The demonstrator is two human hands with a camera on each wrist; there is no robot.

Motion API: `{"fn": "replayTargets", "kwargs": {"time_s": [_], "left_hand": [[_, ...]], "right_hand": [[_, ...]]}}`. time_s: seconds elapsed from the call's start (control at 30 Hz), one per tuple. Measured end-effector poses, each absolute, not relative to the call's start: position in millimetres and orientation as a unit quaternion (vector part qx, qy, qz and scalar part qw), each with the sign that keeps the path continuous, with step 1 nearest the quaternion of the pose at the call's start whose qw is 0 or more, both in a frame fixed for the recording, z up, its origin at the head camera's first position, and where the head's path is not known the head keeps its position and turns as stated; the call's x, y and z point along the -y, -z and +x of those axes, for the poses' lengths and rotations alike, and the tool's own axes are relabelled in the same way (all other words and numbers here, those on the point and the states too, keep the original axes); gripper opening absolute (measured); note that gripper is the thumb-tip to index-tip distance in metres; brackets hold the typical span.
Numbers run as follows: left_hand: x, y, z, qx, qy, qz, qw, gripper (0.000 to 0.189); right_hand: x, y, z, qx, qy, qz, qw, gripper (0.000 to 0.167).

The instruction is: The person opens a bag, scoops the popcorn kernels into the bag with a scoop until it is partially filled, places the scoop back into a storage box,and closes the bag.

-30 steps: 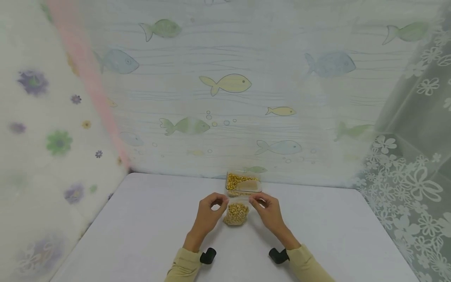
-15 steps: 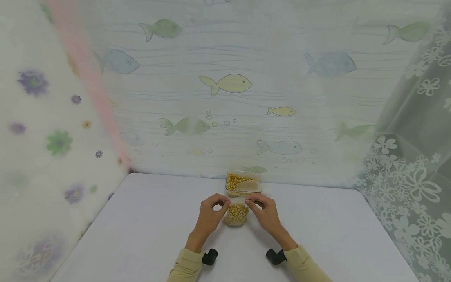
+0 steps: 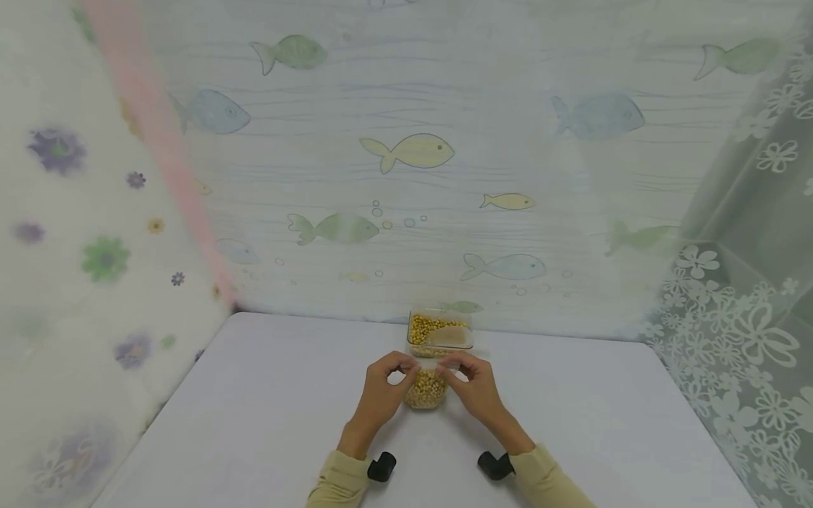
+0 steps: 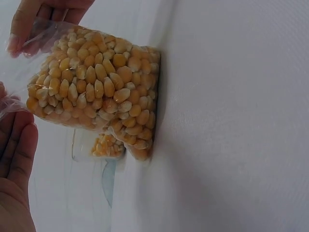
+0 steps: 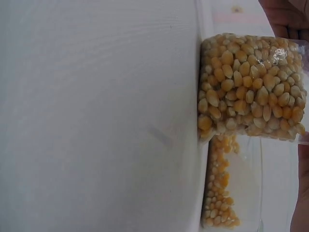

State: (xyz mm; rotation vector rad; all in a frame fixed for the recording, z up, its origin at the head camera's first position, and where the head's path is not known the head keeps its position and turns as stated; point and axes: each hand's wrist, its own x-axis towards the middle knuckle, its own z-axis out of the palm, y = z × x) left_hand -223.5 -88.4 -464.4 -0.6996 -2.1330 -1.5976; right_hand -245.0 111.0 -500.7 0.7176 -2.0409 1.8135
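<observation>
A clear plastic bag packed with yellow corn kernels stands on the white table in front of me. My left hand pinches the left side of its top edge between thumb and fingers. On the other side, my right hand pinches the top edge the same way. Up close in the left wrist view, the bag shows its loose upper film drawn between both hands. The right wrist view shows the kernel-filled body of the bag resting on the tabletop, with the hands partly cut off at the frame's edge.
Right behind the bag stands a clear rectangular container partly filled with corn kernels, with a pale flat piece in it. The white table ends at a fish-patterned backdrop. A dark wrist camera sits at each cuff.
Both hands have moved closer together along the bag's top edge, the right one leftward and the left one slightly rightward. The bag stays in place, its top drawn narrower.
</observation>
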Motion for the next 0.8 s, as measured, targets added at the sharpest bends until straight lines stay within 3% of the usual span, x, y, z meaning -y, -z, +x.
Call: {"fn": "replayTargets", "kwargs": {"time_s": [0.37,0.8], "left_hand": [[85.2,456.4,-223.3,0.749,0.579,-0.253,0.198,0.005],[81.4,457.7,-223.2,0.733,0.625,-0.232,0.139,0.006]], "right_hand": [[-106.3,498.3,-246.6,0.704,-0.635,0.264,0.177,0.008],[-103.3,502.5,-247.2,0.683,-0.658,0.277,0.156,0.011]]}}
